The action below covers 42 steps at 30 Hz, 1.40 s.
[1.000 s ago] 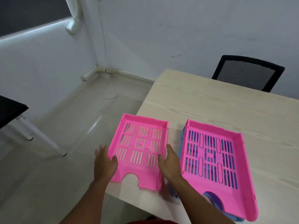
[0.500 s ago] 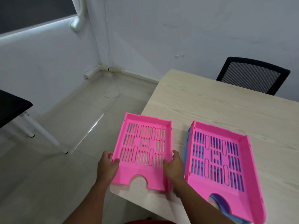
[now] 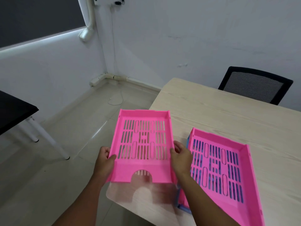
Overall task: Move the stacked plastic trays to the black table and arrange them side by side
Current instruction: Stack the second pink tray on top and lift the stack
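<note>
Room: white walls meet in a corner at the upper middle of the frame; a pale tiled floor [image 3: 53, 168] fills the left half, and a thin cable [image 3: 116, 101] is seen lying on it near the corner.
Light counter [image 3: 219, 115]: a pale wood-grain top occupies the right half of the frame, its rounded near corner showing at the bottom centre.
Black counter [image 3: 14, 111]: only one corner is seen at the left edge, carried on white legs [image 3: 48, 137], well apart from the light counter.
Chair [image 3: 255, 86]: a black mesh backrest is seen behind the light counter at the upper right.
Held pink tray [image 3: 143, 144]: it is kept clear of the light counter at the centre of the frame, overhanging the counter's left edge, with a blurred shadow cast on the wood below its notched near end.
Left hand [image 3: 105, 162]: its grip is closed on the tray's left wall, thumb hooked over the rim.
Right hand [image 3: 181, 158]: its grip is closed on the tray's right wall, thumb on the inner side.
Tray stack [image 3: 228, 168]: another pink tray lies at the lower right on the light counter, on top of a blue tray [image 3: 183, 207] of which only edges are seen; the stack sits just beside the right forearm.
</note>
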Each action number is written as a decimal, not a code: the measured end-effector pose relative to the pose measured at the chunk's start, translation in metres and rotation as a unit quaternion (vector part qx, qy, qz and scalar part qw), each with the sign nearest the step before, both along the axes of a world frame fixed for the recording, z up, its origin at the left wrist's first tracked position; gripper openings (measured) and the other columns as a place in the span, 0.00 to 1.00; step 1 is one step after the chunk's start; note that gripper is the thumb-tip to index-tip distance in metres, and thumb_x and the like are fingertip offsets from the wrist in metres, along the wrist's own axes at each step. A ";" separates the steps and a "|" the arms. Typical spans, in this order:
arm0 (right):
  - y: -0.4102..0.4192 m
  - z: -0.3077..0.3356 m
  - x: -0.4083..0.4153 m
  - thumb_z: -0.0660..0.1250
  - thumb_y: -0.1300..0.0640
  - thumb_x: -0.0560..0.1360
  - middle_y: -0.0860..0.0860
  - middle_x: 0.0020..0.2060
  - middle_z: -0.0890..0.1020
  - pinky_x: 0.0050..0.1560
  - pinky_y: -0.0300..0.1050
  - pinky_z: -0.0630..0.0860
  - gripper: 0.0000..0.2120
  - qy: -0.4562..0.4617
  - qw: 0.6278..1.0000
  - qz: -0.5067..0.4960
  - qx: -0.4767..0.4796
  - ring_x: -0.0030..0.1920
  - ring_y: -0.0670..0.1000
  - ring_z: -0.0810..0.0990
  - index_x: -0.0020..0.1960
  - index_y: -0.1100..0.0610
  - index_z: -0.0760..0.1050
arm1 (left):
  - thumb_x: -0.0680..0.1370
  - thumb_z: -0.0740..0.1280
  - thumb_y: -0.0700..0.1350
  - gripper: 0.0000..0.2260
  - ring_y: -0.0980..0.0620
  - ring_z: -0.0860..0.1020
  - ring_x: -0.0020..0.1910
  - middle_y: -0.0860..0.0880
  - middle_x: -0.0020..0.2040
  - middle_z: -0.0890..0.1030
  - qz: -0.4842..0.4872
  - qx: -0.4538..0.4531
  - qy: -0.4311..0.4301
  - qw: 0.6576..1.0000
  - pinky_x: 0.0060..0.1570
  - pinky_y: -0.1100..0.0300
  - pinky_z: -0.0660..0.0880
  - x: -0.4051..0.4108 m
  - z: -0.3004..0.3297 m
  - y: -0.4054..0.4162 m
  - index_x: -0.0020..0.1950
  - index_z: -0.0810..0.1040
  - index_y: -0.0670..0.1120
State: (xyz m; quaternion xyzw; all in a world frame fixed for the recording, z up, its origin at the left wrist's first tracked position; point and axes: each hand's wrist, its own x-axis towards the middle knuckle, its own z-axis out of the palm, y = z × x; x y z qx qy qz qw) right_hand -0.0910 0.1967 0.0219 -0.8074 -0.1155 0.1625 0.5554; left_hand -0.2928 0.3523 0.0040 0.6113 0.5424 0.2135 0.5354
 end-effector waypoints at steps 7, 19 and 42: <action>-0.033 0.029 0.038 0.68 0.69 0.75 0.58 0.61 0.83 0.60 0.41 0.74 0.20 -0.014 0.999 -0.013 0.035 0.57 0.50 0.82 0.67 0.63 0.77 | 0.78 0.57 0.30 0.24 0.45 0.79 0.53 0.50 0.52 0.81 -0.050 -0.004 -0.059 0.997 0.51 0.51 0.76 0.039 0.021 -0.023 0.70 0.71 0.49; -0.183 0.039 0.111 0.73 0.64 0.73 0.57 0.60 0.84 0.67 0.53 0.75 0.22 -0.030 0.993 -0.111 -0.039 0.60 0.53 0.82 0.66 0.60 0.79 | 0.78 0.56 0.30 0.27 0.48 0.80 0.59 0.48 0.60 0.81 -0.152 -0.003 -0.093 0.984 0.58 0.51 0.77 0.129 0.037 -0.143 0.73 0.70 0.52; -0.266 0.031 0.108 0.64 0.64 0.77 0.38 0.39 0.83 0.51 0.51 0.81 0.16 0.016 0.986 -0.133 -0.095 0.44 0.47 0.83 0.59 0.52 0.84 | 0.80 0.57 0.35 0.23 0.56 0.79 0.55 0.55 0.55 0.80 -0.235 0.023 -0.023 0.971 0.60 0.49 0.77 0.161 0.035 -0.212 0.73 0.70 0.54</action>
